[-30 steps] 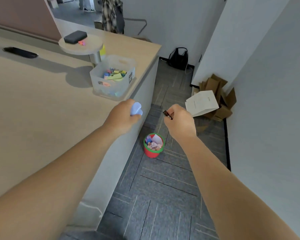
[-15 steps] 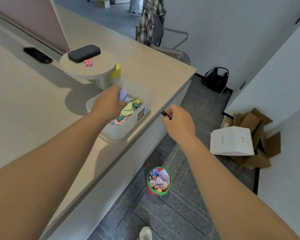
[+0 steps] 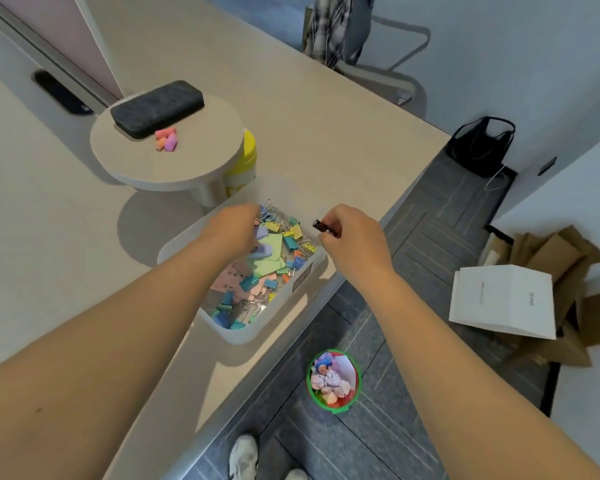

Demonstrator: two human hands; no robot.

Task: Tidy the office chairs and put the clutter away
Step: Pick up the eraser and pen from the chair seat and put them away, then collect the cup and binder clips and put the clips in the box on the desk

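Left hand: left hand [image 3: 231, 230] is inside the clear bin [image 3: 184, 239], fingers curled over a pale blue-purple object [image 3: 264, 251] at the fingertips. Exact hold is partly hidden by the hand itself.
Right hand: right hand [image 3: 352, 237] hovers at the bin's far right corner, thumb and fingers pinching a small dark clip [image 3: 324, 227] that sticks out to the left.
Bin: translucent white, rectangular, sitting on the desk [image 3: 309, 126] close to its front edge, turned at an angle.
Bin contents: many binder clips [image 3: 293, 233] in yellow, blue, green and pink, mixed with green and pink paper notes [image 3: 269, 263].
Blue-purple object: low in the bin, over the green notes; whether it touches them I cannot tell.
Round stand: small raised round stand [image 3: 191, 147] behind the bin, carrying a dark grey eraser block [image 3: 156, 108] and a few pink and orange bits [image 3: 166, 139] just beside it.
Yellow container: yellow container [image 3: 248, 157] partly hidden behind the stand.
Floor: red bucket with green rim [image 3: 352, 358], full of crumpled coloured scraps, stands below the desk edge.
Right side of floor: white paper bag [image 3: 503, 299] leaning on flattened cardboard [image 3: 568, 258]; black bag [image 3: 480, 143] against the wall.
Background: chair [image 3: 388, 60] with a plaid garment [image 3: 326, 26] draped over it.
Bottom edge: white shoes [image 3: 244, 457].
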